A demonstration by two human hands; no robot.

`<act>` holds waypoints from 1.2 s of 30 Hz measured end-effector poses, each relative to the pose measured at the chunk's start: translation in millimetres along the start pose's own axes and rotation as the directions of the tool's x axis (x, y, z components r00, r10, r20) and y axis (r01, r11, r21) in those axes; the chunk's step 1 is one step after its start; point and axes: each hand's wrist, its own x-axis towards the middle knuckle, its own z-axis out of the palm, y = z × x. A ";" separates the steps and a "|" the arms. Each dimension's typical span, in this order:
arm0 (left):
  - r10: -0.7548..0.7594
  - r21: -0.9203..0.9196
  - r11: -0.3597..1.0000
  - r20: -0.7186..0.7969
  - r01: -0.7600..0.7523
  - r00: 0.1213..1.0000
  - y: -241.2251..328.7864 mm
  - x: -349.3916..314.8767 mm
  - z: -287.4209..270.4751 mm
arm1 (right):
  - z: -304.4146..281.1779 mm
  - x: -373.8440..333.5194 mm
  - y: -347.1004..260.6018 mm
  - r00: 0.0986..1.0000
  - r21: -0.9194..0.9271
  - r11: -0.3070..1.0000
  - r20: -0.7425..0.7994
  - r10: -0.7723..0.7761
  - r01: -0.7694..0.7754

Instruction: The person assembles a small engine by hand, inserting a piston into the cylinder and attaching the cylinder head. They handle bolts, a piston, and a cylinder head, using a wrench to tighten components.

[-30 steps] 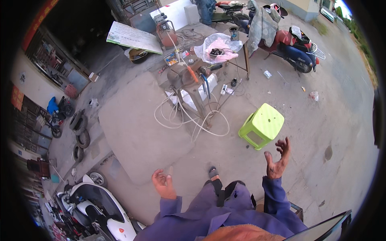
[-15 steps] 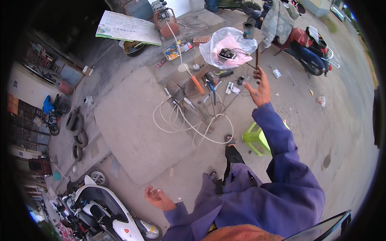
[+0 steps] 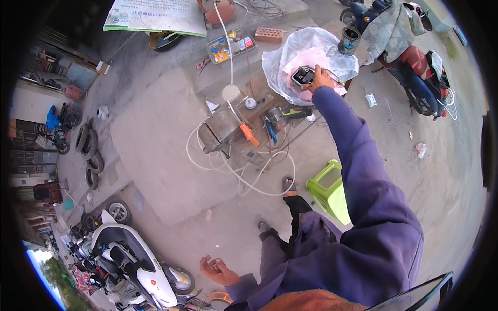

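Note:
My right hand reaches far forward, its fingers closed at the right edge of a black and silver metal engine part. The part lies on pink cloth or paper inside a clear plastic bag. Its gripped edge is partly hidden by the fingers. My left hand hangs low near my body, fingers loosely curled and apart, holding nothing. To the left of the bag stand a bench vise, an orange-handled air gun and a power tool.
A dark metal can stands beside the bag. A tool tray and a perforated brick lie beyond the vise. White hose loops on the ground. A green stool stands below my right arm; a white scooter is at left.
My right hand has moved left from the bag's right side onto the engine part. My left hand stays low and empty. The whole view has shifted slightly.

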 end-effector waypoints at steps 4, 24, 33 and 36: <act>0.013 0.055 0.998 0.000 -0.013 1.000 2.3 -1.6 7.9 | 9.2 20.6 -3.7 0.994 -0.084 0.996 0.106 -0.002 0.011; 0.067 -0.063 0.996 0.035 -0.065 0.997 -5.0 -5.0 16.4 | -51.3 45.6 41.0 0.998 0.563 0.826 0.061 0.000 -0.034; 0.083 -0.251 0.967 0.126 -0.049 0.989 15.9 8.6 24.5 | -148.0 -34.2 21.4 0.931 0.764 0.622 0.081 -0.356 0.171; 0.103 -0.273 0.960 0.118 -0.068 0.988 15.7 9.7 12.2 | -156.0 -48.5 9.2 0.945 0.766 0.620 0.051 -0.322 0.170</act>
